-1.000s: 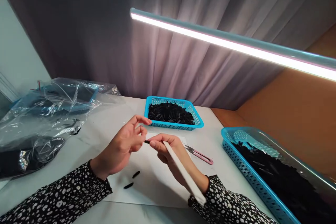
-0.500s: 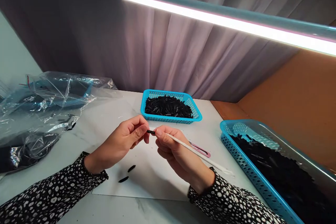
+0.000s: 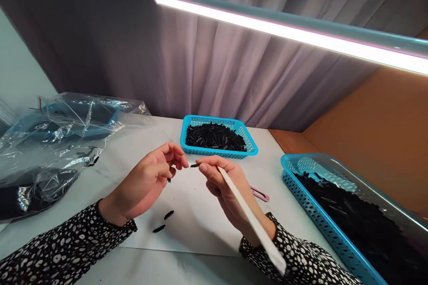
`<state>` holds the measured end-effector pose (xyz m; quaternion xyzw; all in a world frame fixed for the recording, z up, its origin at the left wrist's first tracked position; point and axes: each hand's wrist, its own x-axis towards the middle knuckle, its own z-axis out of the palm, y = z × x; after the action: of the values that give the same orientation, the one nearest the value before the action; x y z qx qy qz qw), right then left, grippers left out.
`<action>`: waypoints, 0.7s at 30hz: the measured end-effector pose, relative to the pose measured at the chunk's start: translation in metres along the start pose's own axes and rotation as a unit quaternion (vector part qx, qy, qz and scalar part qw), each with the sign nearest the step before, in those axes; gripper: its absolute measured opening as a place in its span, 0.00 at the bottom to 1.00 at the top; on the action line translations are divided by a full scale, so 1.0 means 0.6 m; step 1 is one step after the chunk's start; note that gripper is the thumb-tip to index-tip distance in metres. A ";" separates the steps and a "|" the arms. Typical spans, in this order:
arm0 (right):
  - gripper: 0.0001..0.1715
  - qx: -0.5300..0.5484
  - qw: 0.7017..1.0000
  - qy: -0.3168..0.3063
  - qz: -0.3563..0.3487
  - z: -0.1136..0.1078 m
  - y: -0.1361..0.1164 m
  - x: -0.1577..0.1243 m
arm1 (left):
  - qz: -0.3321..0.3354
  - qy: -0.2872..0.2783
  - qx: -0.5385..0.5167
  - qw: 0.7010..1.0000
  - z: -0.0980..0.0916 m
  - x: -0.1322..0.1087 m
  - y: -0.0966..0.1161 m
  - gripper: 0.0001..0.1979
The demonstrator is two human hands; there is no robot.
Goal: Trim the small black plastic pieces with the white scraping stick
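1. Pinching a small black piece (image 3: pixel 194 165) and a white stick (image 3: pixel 249 218), the right hand (image 3: pixel 222 187) hovers over the white sheet (image 3: pixel 200 222).
2. Left hand (image 3: pixel 150 180) — fingers loosely curled, just beside the piece.
3. Two blue baskets (image 3: pixel 217 138) (image 3: pixel 321 205) border the open table (image 3: pixel 133 151) — no writing legible.

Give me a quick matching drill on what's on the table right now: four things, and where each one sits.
Things:
1. white strip
2. small basket
3. plastic bag
4. two loose black pieces

Places:
A. table's left side
B. on the white sheet, below the left hand
C. held in the right hand
D. far table edge, by the curtain

Pairs: 1-C, 2-D, 3-A, 4-B
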<state>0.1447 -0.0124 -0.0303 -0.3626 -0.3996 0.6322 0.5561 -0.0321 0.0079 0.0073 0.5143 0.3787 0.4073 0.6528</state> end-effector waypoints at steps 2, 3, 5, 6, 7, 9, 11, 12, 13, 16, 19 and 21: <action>0.15 -0.025 0.999 0.007 -0.035 -0.002 0.003 0.001 | -0.002 0.029 -0.041 0.999 -0.002 0.000 0.001 0.14; 0.14 -0.034 0.998 0.011 -0.050 -0.003 0.004 0.001 | -0.003 0.045 -0.062 0.997 -0.003 0.000 0.001 0.14; 0.13 -0.049 0.996 0.019 -0.068 -0.005 0.006 0.001 | -0.004 0.066 -0.097 0.993 -0.004 0.000 0.000 0.13; 0.12 -0.054 0.996 0.022 -0.072 -0.005 0.007 0.001 | -0.005 0.069 -0.107 0.992 -0.004 -0.001 0.000 0.13; 0.12 -0.059 0.995 0.023 -0.075 -0.006 0.008 0.000 | -0.008 0.069 -0.113 0.991 -0.003 -0.003 0.000 0.13; 0.12 -0.068 0.994 0.024 -0.079 -0.006 0.009 0.000 | -0.013 0.061 -0.116 0.991 -0.001 -0.006 0.001 0.13; 0.13 -0.070 0.994 0.021 -0.081 -0.004 0.011 0.000 | -0.008 0.057 -0.112 0.992 0.002 -0.009 0.003 0.13; 0.13 -0.060 0.995 0.019 -0.079 -0.003 0.011 -0.001 | 0.000 0.058 -0.110 0.992 0.004 -0.011 0.003 0.12; 0.13 -0.039 0.996 0.017 -0.072 0.000 0.012 -0.001 | 0.009 0.059 -0.108 0.992 0.006 -0.013 0.003 0.12; 0.14 0.077 0.997 -0.005 -0.017 0.009 0.013 -0.006 | 0.049 0.062 -0.117 0.990 0.012 -0.016 0.001 0.12; 0.13 0.146 0.987 -0.050 0.053 0.019 0.017 -0.012 | 0.097 0.052 -0.126 0.986 0.017 -0.018 -0.004 0.12; 0.14 0.117 0.988 -0.073 0.074 0.026 0.023 -0.017 | 0.121 0.044 -0.124 0.984 0.021 -0.019 -0.009 0.11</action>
<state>0.1265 -0.0251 -0.0361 -0.2760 -0.3343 0.7392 0.5154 -0.0243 -0.0078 0.0052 0.4531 0.2885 0.5496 0.6399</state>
